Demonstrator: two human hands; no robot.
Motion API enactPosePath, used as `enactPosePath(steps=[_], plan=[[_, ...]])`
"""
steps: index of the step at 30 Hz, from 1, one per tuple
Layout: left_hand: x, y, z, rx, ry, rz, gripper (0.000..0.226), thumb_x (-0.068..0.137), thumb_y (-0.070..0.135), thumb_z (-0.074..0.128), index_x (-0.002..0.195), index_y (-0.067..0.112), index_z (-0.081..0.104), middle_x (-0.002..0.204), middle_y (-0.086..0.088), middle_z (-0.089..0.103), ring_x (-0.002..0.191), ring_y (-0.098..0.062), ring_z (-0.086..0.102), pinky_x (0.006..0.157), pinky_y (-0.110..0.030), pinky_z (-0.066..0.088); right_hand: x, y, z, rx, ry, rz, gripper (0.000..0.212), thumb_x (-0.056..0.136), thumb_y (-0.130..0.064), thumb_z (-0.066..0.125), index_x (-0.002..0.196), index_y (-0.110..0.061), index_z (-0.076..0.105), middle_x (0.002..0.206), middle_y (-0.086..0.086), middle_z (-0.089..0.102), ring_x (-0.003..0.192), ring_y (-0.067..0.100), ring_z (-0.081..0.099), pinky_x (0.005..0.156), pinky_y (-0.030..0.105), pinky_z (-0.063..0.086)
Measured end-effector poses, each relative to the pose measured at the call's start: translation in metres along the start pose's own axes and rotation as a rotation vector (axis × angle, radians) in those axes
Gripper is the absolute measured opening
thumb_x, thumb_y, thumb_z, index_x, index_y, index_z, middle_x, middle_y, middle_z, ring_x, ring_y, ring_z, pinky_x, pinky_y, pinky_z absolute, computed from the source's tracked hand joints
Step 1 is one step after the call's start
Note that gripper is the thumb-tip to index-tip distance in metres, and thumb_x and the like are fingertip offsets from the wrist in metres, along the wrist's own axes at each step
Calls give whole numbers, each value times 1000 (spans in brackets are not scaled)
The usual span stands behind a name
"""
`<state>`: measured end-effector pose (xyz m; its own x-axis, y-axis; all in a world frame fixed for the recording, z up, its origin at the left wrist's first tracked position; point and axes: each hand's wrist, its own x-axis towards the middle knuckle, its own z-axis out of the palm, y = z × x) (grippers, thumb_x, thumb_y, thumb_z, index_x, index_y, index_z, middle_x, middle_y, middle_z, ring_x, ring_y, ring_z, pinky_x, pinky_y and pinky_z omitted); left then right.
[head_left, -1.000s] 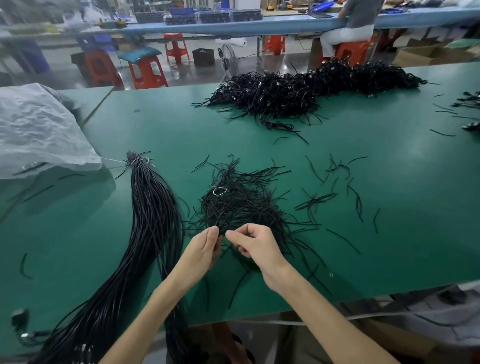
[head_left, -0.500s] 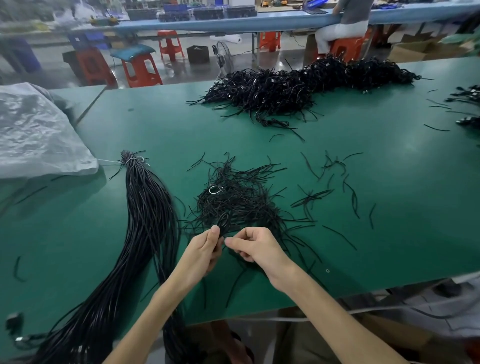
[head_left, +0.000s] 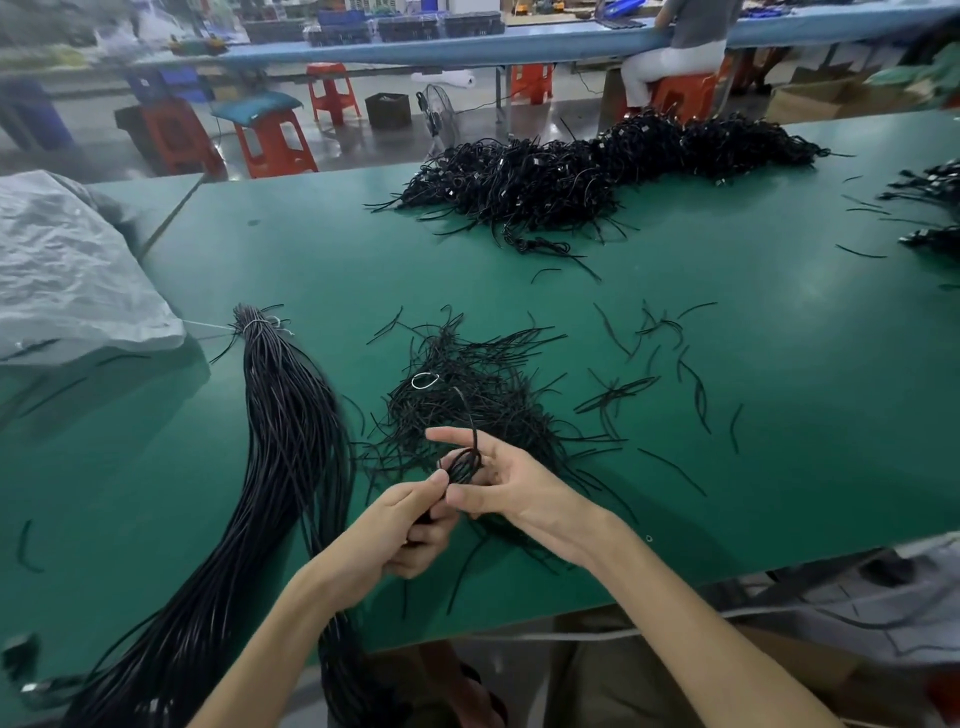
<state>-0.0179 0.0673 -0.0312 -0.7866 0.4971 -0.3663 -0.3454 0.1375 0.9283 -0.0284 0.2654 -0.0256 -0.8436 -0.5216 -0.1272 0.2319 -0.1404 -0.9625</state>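
While L hand (head_left: 400, 525) is pinching the cord (head_left: 464, 462), R hand (head_left: 514, 483), half-open, is pinning its coil. Prob. handling light, springy; grip the crossing.

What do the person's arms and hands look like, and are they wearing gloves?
No gloves. The left hand and the right hand are bare. So are the left forearm and the right forearm, right down to the picture's lower edge, so no sleeves show. I see no rings, watch, bracelet or markings on them.
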Motion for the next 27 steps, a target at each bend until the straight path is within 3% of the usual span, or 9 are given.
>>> enactPosePath(steps=[2,4,8,11,15,18,22,27], plan=[[1,0,2,24,8,25,48,104,59,42,73,23,45,64,2,25,47,-14,15,41,-20,17,3,2,5,45,-5,-19,53,86,-12,81,133,-28,64,110,1,64,95,15,64,93,31,53],[0,-1,0,14,40,56,48,103,60,44,70,24,45,63,2,25,46,-13,16,41,-19,18,2,2,6,17,25,-16,46,85,-13,82,127,-25,67,106,0,68,93,11,63,83,22,51],[-1,-5,-6,-88,86,63,45,95,63,53,71,26,43,62,3,25,45,-14,16,41,-19,19,0,6,3,-112,88,23,39,83,-21,84,120,-23,70,117,11,69,96,13,58,79,25,47],[2,-7,-5,-89,109,27,45,90,65,52,69,27,44,60,4,27,45,-14,16,40,-20,20,1,8,4,-203,157,-45,31,83,-21,84,112,-17,72,105,2,72,90,8,62,76,20,49],[6,-7,-1,-91,178,-31,43,87,65,48,63,29,45,57,6,27,43,-11,16,38,-19,19,4,11,6,-370,275,-153,19,84,-16,82,95,-6,71,90,5,72,84,11,64,83,31,53],[8,-6,2,-82,208,-49,41,87,60,44,60,28,45,55,6,27,42,-11,17,37,-19,18,5,11,5,-395,280,-148,11,86,-15,81,85,-12,70,78,-8,69,75,3,60,76,21,48],[6,-1,6,-90,208,-29,39,86,55,43,58,28,44,55,5,25,42,-12,15,37,-20,17,3,10,3,-298,233,-96,12,89,-21,79,90,-14,69,77,-12,67,68,-1,57,66,15,45],[-1,0,6,-136,117,-37,37,85,53,45,58,27,42,56,5,21,44,-12,13,38,-20,17,3,6,-3,-385,98,-56,21,93,-26,74,103,-10,65,79,-16,64,74,3,57,62,17,45]])
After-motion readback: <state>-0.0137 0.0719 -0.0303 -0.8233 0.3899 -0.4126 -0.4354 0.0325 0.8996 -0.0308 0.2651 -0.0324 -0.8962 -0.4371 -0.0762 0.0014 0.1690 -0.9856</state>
